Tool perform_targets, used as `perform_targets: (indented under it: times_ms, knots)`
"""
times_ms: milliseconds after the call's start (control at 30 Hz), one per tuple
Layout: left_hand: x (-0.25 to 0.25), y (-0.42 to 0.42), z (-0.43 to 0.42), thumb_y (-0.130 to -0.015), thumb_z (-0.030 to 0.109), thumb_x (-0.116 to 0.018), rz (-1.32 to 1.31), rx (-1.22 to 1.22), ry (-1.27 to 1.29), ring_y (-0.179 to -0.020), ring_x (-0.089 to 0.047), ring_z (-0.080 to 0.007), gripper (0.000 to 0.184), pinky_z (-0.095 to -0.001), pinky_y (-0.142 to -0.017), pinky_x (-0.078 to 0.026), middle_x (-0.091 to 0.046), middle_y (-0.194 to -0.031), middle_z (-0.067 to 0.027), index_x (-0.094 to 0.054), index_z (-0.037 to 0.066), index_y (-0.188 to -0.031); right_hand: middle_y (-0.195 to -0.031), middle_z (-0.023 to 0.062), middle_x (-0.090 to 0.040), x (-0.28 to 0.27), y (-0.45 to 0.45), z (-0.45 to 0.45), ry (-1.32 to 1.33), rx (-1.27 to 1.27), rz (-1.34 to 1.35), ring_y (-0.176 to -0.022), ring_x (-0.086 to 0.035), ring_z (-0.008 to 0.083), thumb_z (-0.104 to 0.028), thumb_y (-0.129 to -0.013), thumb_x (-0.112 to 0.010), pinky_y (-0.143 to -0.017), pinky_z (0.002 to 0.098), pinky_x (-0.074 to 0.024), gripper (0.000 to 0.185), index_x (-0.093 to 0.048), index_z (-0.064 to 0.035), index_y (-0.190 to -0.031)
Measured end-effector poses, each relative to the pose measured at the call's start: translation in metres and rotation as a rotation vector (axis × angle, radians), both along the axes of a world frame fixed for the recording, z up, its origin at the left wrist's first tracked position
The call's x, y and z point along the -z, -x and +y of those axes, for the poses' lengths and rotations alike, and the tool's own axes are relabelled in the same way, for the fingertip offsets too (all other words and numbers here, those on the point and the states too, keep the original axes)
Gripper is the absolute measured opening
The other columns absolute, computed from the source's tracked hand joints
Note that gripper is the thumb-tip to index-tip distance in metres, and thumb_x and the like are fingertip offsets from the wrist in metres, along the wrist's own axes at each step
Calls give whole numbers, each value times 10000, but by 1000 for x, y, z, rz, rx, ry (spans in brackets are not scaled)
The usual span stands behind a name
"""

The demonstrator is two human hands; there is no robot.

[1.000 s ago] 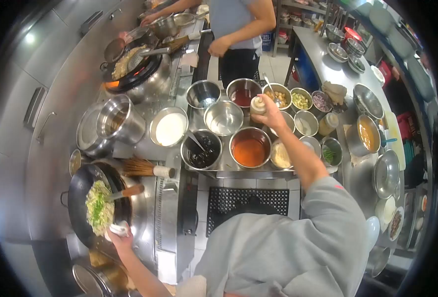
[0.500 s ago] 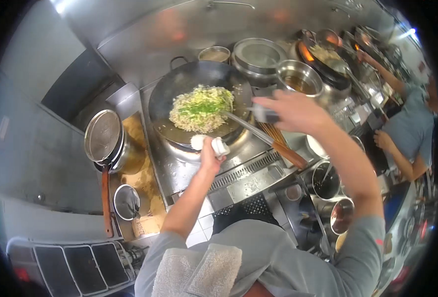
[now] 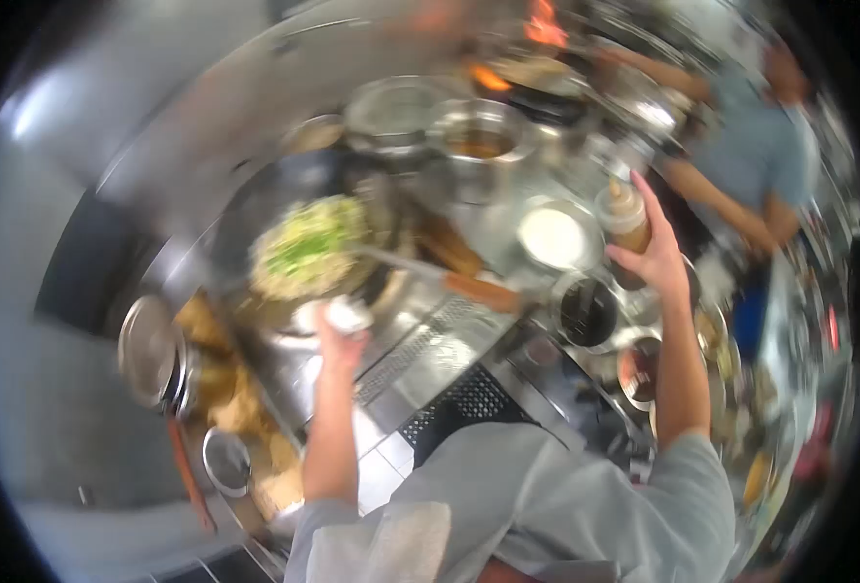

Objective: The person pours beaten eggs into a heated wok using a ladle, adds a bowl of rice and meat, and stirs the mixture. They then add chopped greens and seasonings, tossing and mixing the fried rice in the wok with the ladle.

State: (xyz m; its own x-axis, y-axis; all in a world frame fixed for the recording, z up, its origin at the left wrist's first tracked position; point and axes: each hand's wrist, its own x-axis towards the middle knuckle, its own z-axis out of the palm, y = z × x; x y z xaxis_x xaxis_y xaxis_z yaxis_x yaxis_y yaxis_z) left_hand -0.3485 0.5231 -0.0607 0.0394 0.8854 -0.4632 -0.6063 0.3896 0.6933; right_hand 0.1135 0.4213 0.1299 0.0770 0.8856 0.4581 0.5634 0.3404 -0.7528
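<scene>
My left hand (image 3: 338,345) is closed on a folded white cloth (image 3: 338,317) at the near rim of a dark wok (image 3: 226,228). In the wok lies a mound of fried rice (image 3: 289,277) topped with chopped greens (image 3: 309,243). A ladle with a wooden handle (image 3: 483,291) rests with its head end in the food and its handle over the stove edge. On the right, my right hand (image 3: 661,255) has its thumb and fingers around a squeeze bottle (image 3: 626,222) with brown contents and a pointed nozzle. Motion blur hides the exact grip.
A bowl of white contents (image 3: 554,236), a dark pot (image 3: 587,311) and a red-brown container (image 3: 639,371) stand right. Behind are metal pots (image 3: 479,141). A co-worker (image 3: 756,146) stands beside a flaming wok (image 3: 537,83). A strainer (image 3: 148,340) sits left.
My view has turned right. My right hand has moved away from beside the wok, out to the right. My left hand stays with the cloth at the wok rim.
</scene>
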Motion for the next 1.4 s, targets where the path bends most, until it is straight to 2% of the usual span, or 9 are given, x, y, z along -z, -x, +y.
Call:
perform_targets:
  times_ms: [233,600,667,767,900,1033,1100,1200,1400]
  knots:
    - [-33,-21,3,-860,519,-345,7,-11,107,-670,-643,-223,501,-276,-385,-373,-652,-861,-104,-534,116,-1091,-1210,115,-529,92,-163,-155,-269,800,177,-1104,-526,219,-174,-636,-808,-966,346,-405,826,-373,-109,-1335]
    - [-30,-21,-1,-882,443,-422,-12,-148,67,-867,-600,-328,461,-406,-697,-547,-595,-992,-169,-525,60,-1116,-1184,137,-493,155,-133,-172,215,920,183,-1132,-473,282,-291,-712,-773,-980,373,-370,705,-424,-19,-1260]
    - [-12,-4,4,-862,547,-495,-138,-107,141,-935,-576,-323,510,-436,-718,-528,-567,-1041,-147,-510,116,-1133,-1195,141,-496,154,-137,-168,-269,1074,-324,-1099,-491,250,-200,-833,-662,-962,367,-395,468,-466,-2,-1210]
    - [-1,1,12,-833,566,-446,-36,25,124,-892,-582,-338,450,-394,-668,-480,-585,-997,-118,-544,178,-1040,-1074,117,-568,104,-60,-86,-277,727,444,-1019,-530,221,-136,-871,-566,-904,347,-434,278,-544,34,-1090]
    - [-16,-15,3,-828,521,-465,-11,-9,100,-764,-620,-275,374,-335,-542,-475,-616,-847,-81,-550,195,-991,-1151,195,-602,139,72,79,824,-392,1152,-976,-625,261,-372,-906,-553,-721,385,-507,449,-564,16,-1130]
    - [-13,-18,3,-814,465,-481,-47,1,70,-743,-575,-169,260,-332,-547,-429,-602,-779,15,-583,232,-864,-899,117,-521,83,229,104,1394,-907,2087,-601,-513,95,-119,-929,-522,-443,153,-426,371,-371,154,-1129]
    - [-12,-19,2,-823,467,-476,-22,5,61,-741,-574,-156,265,-332,-560,-433,-597,-765,23,-583,229,-865,-756,43,-436,33,256,99,1481,-668,1873,-523,-430,69,-94,-917,-520,-412,185,-406,312,-381,75,-1140]
    - [-7,-15,1,-849,485,-450,36,48,68,-726,-571,-139,298,-336,-558,-445,-598,-760,25,-583,219,-878,-725,34,-492,22,228,101,1112,-671,227,-508,-464,85,-104,-875,-557,-417,254,-419,506,-355,-69,-1338]
    - [-12,-17,-2,-841,457,-474,-47,19,61,-673,-552,-121,272,-297,-538,-431,-589,-749,23,-580,208,-870,-850,172,-626,98,232,147,355,-594,-601,-605,-599,263,-184,-890,-536,-614,360,-500,701,-146,-78,-1463]
